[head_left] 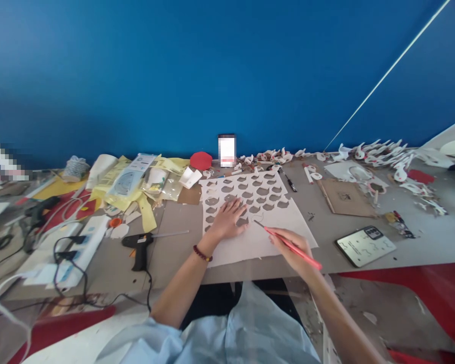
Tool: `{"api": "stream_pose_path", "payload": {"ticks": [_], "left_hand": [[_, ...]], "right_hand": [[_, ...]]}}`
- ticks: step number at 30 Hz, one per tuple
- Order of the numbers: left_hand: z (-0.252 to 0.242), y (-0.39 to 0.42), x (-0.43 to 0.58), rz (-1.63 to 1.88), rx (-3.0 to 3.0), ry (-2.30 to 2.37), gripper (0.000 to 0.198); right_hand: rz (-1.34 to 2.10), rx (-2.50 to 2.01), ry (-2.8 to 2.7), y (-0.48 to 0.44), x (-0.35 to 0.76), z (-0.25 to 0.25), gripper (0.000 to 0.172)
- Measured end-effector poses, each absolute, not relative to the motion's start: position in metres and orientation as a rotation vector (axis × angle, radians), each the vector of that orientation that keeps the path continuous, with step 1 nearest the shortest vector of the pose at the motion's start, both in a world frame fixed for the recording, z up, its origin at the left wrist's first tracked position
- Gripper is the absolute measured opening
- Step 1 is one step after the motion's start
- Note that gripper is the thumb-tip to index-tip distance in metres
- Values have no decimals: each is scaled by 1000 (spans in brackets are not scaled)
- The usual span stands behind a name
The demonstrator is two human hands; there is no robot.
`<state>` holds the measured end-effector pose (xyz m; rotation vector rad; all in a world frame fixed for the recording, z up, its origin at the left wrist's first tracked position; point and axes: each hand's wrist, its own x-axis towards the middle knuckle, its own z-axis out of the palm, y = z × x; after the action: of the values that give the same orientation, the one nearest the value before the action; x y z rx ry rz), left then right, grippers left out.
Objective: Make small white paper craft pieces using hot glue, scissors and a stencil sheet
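Note:
A white sheet (246,247) lies on the table before me, with rows of leaf-like or fish-like shapes cut out of its upper part. My left hand (228,221) rests flat on it with the fingers spread, covering some of the holes. In my right hand (292,247) is a red craft knife (306,258), gripped like a pen. Its thin tip meets the sheet just right of my left hand, beside a faint drawn outline (258,219).
A black glue gun (139,247) with its cord lies at left, near a white power strip (85,253). To the right are a phone (365,246), a brown cardboard piece (347,197) and a black marker (290,181). White cut pieces (381,151) pile against the blue wall (227,71).

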<state>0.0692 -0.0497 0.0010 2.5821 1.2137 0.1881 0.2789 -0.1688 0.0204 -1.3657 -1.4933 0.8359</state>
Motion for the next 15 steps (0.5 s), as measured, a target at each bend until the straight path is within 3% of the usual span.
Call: {"api": "stream_pose_path", "payload": {"ticks": [3, 15], "left_hand": [[1, -49, 69, 182, 2589, 1215, 69], [-1, -48, 67, 200, 2579, 1176, 87]], "right_hand": [[992, -1380, -1438, -146, 297, 22, 31], [1036, -1266, -1627, -101, 317, 8, 29]]}}
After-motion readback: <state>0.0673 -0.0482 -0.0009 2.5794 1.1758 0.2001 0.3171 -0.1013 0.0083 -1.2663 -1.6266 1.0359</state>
